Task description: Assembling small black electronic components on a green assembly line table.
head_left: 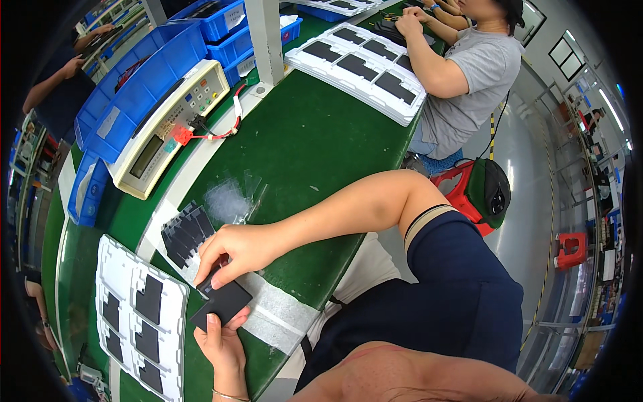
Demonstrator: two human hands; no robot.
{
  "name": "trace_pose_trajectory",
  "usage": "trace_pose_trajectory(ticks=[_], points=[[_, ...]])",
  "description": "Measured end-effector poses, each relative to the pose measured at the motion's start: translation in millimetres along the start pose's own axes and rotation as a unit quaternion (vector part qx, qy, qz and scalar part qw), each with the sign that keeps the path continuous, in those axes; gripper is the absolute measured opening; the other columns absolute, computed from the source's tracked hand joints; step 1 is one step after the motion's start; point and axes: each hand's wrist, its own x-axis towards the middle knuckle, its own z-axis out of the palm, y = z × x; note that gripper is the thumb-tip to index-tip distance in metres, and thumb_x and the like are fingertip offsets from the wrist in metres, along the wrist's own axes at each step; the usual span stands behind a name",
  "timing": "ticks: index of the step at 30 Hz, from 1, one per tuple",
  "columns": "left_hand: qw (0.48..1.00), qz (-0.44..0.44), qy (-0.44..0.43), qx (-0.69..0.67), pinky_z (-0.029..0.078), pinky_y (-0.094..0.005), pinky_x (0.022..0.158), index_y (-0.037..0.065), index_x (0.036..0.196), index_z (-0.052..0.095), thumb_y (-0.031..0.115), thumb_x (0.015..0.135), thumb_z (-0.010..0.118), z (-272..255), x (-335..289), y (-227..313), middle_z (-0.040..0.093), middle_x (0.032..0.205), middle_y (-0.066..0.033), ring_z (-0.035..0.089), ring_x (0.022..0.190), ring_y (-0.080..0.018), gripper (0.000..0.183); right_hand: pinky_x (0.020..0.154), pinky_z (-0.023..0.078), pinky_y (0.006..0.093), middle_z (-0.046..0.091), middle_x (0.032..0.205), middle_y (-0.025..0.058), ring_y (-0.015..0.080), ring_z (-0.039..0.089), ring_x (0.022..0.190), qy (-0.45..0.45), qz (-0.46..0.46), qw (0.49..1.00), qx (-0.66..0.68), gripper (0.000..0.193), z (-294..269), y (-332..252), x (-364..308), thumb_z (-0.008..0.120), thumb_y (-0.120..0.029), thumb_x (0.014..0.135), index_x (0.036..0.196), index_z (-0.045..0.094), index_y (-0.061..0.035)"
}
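A flat, black rectangular battery pack [225,305] is tilted between my two hands, above a pale grey mat strip on the green bench. My left hand [223,343] grips its near edge, thumb on top and fingers underneath. From above, my right hand [242,253] closes thumb and fingers at the pack's far corner; whether a small part is pinched there is hidden. Just beyond my right fingers lies a sheet of black strips [182,236] with notched ends. A loose heap of clear film pieces [229,201] sits beyond my right wrist.
At left, a white tray [179,295] holds several black packs. A cream tester [171,134] with a red-leaded connector stands beside blue bins [144,80] and a metal post [264,40]. More white trays [408,110] lie near a seated co-worker [469,74]. A red stool [455,187] stands right.
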Motion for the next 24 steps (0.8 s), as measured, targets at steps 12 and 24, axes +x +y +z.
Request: trace_pose_trajectory(ticks=[12, 24], points=[[0.998, 0.014, 0.043, -0.049, 0.055, -0.0263, 0.060, -0.009, 0.113, 0.045, 0.024, 0.093, 0.047, 3.8, 2.6, -2.5, 0.061, 0.096, -0.0191, 0.066, 0.071, -0.0262, 0.039, 0.065, 0.045, 0.0229, 0.058, 0.080, 0.0014, 0.0080, 0.053, 0.071, 0.114, 0.070, 0.986, 0.098, 0.018, 8.9, 9.2, -0.3, 0.073, -0.011, 0.073, 0.083, 0.060, -0.0022], [0.998, 0.046, -0.015, 0.047, 0.055, -0.0321, 0.067, -0.012, 0.110, 0.047, 0.021, 0.092, 0.047, 1.0, -1.9, -5.2, 0.060, 0.098, -0.0212, 0.065, 0.077, -0.0300, 0.037, 0.071, 0.044, 0.0247, 0.056, 0.088, 0.0028, 0.0100, 0.051, 0.080, -0.048, 0.074, 0.969, 0.230, 0.028, 1.9, 7.3, -0.9, 0.070, -0.016, 0.078, 0.099, 0.057, -0.0022]])
